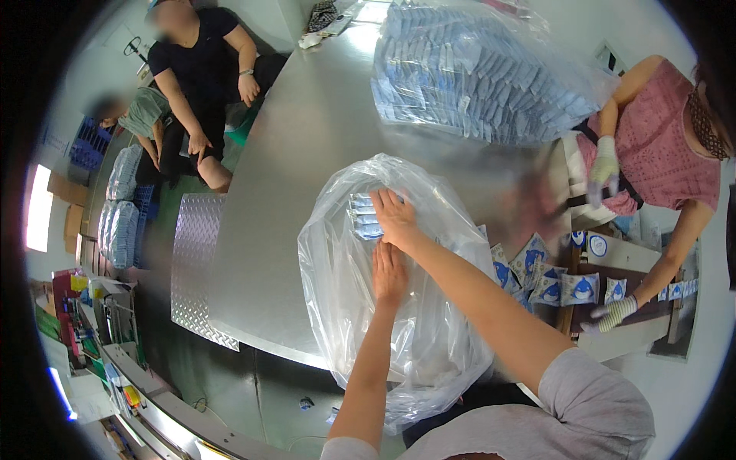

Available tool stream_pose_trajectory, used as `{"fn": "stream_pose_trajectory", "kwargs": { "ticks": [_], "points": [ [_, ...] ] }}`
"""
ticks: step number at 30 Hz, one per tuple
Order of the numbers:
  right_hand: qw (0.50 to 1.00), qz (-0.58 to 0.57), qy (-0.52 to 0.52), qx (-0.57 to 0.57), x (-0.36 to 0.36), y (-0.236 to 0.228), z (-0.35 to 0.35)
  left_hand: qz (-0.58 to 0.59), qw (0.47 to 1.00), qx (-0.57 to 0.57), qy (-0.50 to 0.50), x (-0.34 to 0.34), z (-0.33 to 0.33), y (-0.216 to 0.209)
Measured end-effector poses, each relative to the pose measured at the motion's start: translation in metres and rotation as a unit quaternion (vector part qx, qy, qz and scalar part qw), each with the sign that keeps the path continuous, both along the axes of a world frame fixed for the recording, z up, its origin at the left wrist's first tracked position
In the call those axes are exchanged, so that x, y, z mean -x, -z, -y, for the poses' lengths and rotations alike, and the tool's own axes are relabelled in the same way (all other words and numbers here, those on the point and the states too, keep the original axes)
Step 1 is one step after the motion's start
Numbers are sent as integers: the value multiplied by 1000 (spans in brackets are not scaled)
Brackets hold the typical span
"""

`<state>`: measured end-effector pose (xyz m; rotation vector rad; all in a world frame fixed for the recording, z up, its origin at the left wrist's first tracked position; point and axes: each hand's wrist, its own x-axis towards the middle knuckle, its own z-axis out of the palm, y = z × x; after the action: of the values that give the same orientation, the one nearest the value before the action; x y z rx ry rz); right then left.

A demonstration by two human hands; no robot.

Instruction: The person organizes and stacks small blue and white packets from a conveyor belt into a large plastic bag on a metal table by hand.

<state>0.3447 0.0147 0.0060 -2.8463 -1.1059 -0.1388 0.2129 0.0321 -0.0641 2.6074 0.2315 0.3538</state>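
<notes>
A large clear plastic bag (pixel 337 291) lies spread open on the metal table in front of me. Inside its far part sits a short row of small blue-and-white packets (pixel 366 216), pressed side by side. My right hand (pixel 395 218) lies over the row's right end, its fingers reaching across the far side and gripping the packets. Close below it, my left hand (pixel 389 274) rests flat with its fingers stretched out toward the row's near end. That hand holds nothing that I can see. My right hand hides part of the packets.
A big clear bag full of packets (pixel 475 77) stands at the table's far side. Loose printed packets (pixel 529 268) lie to the right, beside a conveyor (pixel 644 307). A gloved co-worker (pixel 659 153) reaches there. Two other people (pixel 195 84) sit at far left. The metal table (pixel 261 253) has a rounded edge.
</notes>
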Motion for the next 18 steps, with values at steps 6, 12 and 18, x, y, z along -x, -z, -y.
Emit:
{"fn": "stream_pose_trajectory", "kwargs": {
  "ticks": [6, 12, 18],
  "points": [
    [998, 21, 35, -41, -3, 6, 18, -9, 998, 29, 50, -4, 5, 1],
    [993, 94, 45, -52, 13, -6, 49, 0, 998, -43, 53, -3, 12, -4],
    [952, -105, -33, -285, 160, -112, 158, -9, 998, -20, 59, -1, 6, 2]
  ]
}}
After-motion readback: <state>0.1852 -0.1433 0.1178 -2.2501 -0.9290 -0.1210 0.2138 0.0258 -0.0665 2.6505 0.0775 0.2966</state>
